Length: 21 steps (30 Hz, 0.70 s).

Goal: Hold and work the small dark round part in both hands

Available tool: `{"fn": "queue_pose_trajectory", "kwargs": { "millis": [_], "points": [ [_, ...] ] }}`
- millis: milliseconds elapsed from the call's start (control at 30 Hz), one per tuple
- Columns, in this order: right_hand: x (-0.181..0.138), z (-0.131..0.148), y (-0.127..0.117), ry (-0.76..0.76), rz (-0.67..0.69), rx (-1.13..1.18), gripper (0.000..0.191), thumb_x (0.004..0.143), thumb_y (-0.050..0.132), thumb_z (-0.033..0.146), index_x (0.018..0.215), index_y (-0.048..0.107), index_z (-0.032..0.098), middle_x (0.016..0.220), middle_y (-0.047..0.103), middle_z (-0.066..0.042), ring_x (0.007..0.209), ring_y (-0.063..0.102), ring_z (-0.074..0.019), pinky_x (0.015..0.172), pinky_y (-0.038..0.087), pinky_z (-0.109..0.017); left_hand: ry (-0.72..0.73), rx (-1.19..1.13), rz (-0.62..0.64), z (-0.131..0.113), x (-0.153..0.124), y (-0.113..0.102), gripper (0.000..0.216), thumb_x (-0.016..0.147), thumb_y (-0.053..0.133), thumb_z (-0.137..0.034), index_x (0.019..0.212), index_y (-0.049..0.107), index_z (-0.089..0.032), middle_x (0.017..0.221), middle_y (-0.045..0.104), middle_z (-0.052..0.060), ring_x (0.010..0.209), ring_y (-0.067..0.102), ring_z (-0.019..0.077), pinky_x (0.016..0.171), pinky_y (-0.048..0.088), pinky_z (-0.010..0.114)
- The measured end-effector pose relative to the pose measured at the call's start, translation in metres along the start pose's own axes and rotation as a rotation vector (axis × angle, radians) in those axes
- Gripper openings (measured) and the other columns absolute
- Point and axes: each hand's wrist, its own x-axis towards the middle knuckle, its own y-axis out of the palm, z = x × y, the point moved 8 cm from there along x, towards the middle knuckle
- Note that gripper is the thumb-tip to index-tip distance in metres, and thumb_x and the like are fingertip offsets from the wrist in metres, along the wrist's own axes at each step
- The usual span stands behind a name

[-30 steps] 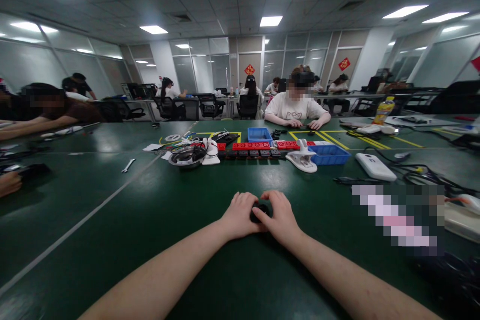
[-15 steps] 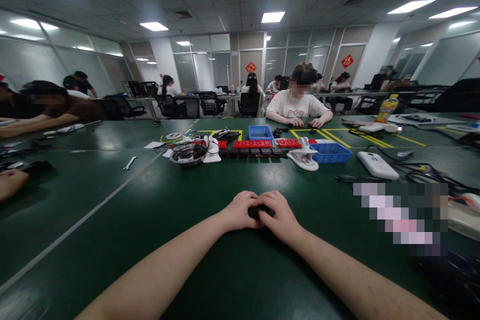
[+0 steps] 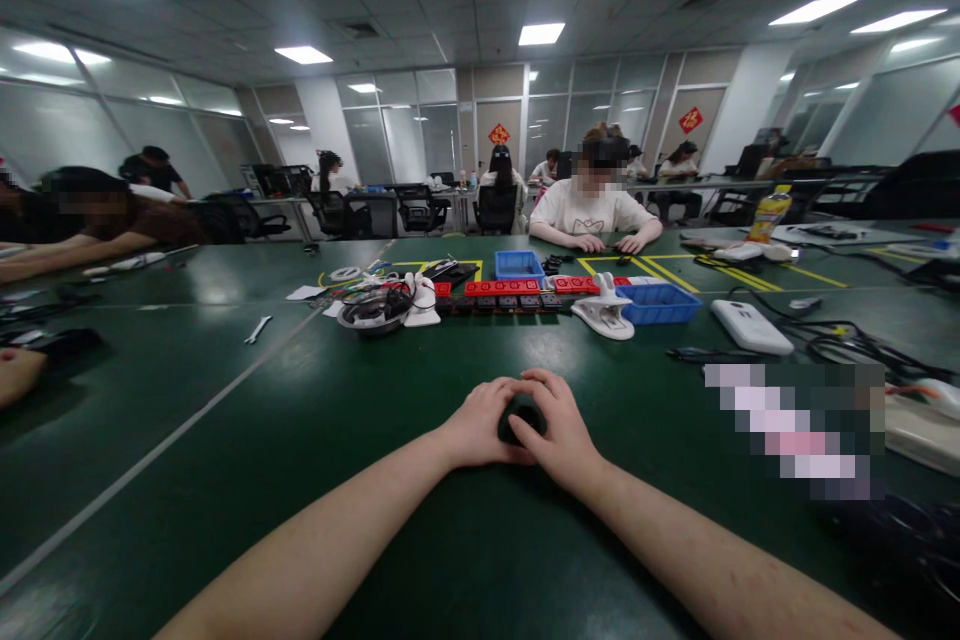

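Handling appears unfinished: the left hand (image 3: pixel 480 422) and right hand (image 3: pixel 561 430) grasp a dark part (image 3: pixel 530 410), fingers curled, well short of the counter's (image 3: pixel 375 400) far edge. Completed steps: not determinable.

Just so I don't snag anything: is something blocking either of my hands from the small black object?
Nothing visible is in the way: your left hand and right hand curl around the small black object, partly hiding it.

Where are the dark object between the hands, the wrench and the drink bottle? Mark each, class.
Dark object (image 3: pixel 528 410): head view, its surface showing between the fingers.
Wrench (image 3: pixel 259 330): head view, middle of its shaft.
Drink bottle (image 3: pixel 768 218): head view, its yellow side.
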Motion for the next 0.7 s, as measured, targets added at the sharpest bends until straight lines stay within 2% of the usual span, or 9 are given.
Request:
{"fn": "queue_pose_trajectory", "kwargs": {
  "millis": [100, 233, 367, 500, 700],
  "points": [
    [0.002, -0.009, 0.003, 0.056, 0.004, -0.038, 0.029, 0.07, 0.057, 0.031, 0.096, 0.052, 0.019, 0.103, 0.05, -0.008, 0.098, 0.044, -0.0223, 0.086, 0.037, -0.04, -0.047, 0.073, -0.037, -0.002, -0.001, -0.002, 0.076, 0.051, 0.07, -0.055, 0.113, 0.042, -0.02, 0.114, 0.044, 0.008, 0.107, 0.04, 0.0277, 0.094, 0.029, 0.045],
    [0.003, -0.016, 0.008, 0.14, 0.041, -0.096, 0.027, 0.067, 0.06, 0.037, 0.082, 0.048, 0.018, 0.086, 0.051, -0.005, 0.082, 0.047, -0.0194, 0.074, 0.041, -0.035, -0.104, 0.195, -0.092, -0.003, -0.002, -0.007, 0.05, 0.053, 0.069, -0.051, 0.086, 0.051, -0.019, 0.091, 0.047, 0.004, 0.088, 0.046, 0.0237, 0.082, 0.037, 0.039],
    [0.002, -0.017, 0.012, 0.17, 0.082, -0.159, 0.025, 0.067, 0.061, 0.037, 0.073, 0.045, 0.019, 0.075, 0.049, -0.002, 0.072, 0.045, -0.0167, 0.065, 0.039, -0.031, -0.091, 0.245, -0.081, -0.005, -0.001, -0.005, 0.033, 0.057, 0.066, -0.045, 0.075, 0.054, -0.02, 0.086, 0.048, 0.003, 0.085, 0.045, 0.0226, 0.082, 0.037, 0.038],
    [0.003, -0.018, 0.014, 0.156, 0.097, -0.158, 0.024, 0.066, 0.062, 0.036, 0.072, 0.046, 0.019, 0.075, 0.048, -0.001, 0.072, 0.045, -0.0159, 0.065, 0.038, -0.03, -0.076, 0.223, -0.062, -0.006, 0.0, -0.005, 0.028, 0.059, 0.066, -0.04, 0.076, 0.057, -0.02, 0.086, 0.049, 0.003, 0.085, 0.045, 0.0225, 0.084, 0.037, 0.038],
    [0.004, -0.012, 0.013, 0.087, 0.132, -0.088, 0.017, 0.069, 0.06, 0.03, 0.083, 0.057, 0.02, 0.083, 0.052, -0.003, 0.082, 0.047, -0.0182, 0.073, 0.038, -0.034, -0.004, 0.073, 0.036, -0.004, 0.0, -0.007, 0.04, 0.06, 0.067, -0.031, 0.098, 0.058, -0.022, 0.1, 0.049, 0.004, 0.095, 0.045, 0.0226, 0.084, 0.039, 0.034]
  ]
}}
